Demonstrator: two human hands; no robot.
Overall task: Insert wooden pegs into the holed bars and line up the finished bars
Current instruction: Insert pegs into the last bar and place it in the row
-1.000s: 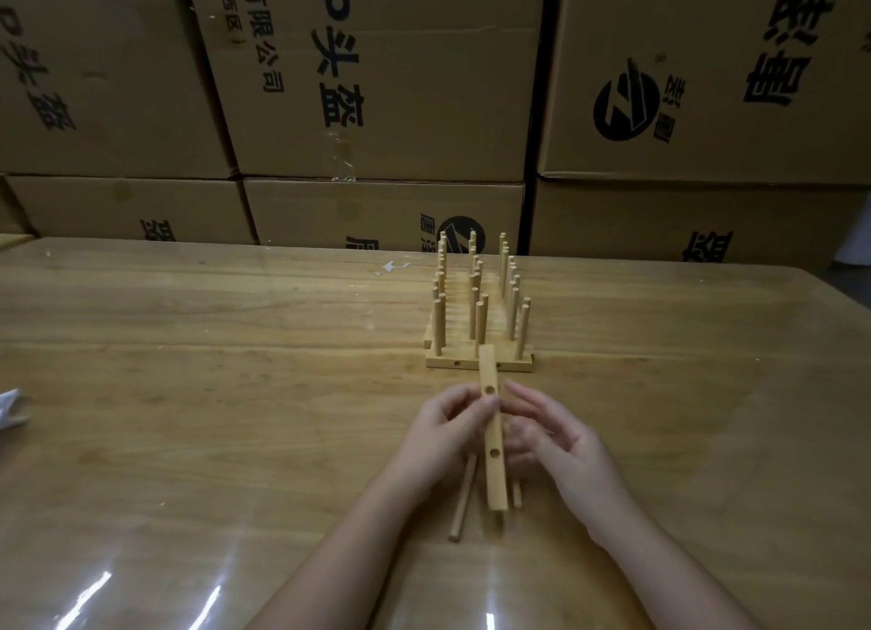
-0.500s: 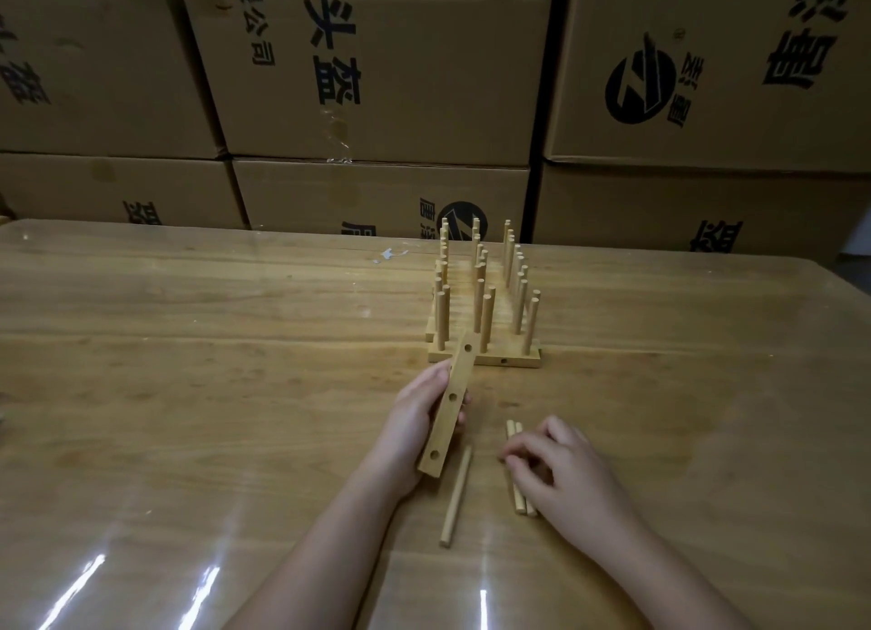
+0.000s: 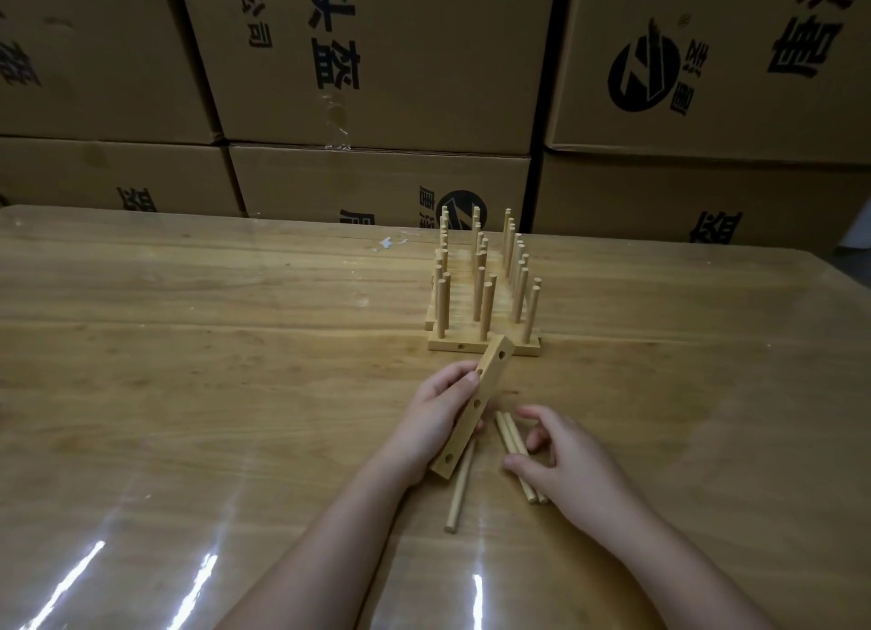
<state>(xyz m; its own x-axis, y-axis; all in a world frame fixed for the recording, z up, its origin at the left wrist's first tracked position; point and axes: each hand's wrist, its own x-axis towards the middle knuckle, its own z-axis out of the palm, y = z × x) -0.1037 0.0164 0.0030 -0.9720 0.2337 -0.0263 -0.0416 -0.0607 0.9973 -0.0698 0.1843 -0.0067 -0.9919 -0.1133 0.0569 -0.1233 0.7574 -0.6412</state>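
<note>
The left hand grips the bar at mid-length, fingers wrapped round its edge. The bar is tilted, its far end close to the front edge of the finished row, its near end over a lone peg. The right hand arches over two pegs, thumb touching them; whether it grips them is unclear. The table runs wide on both sides, and boxes wall its far edge.

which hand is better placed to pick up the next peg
Right: the right hand is poised over the pair of loose pegs, while the left hand grips the holed bar.
</note>
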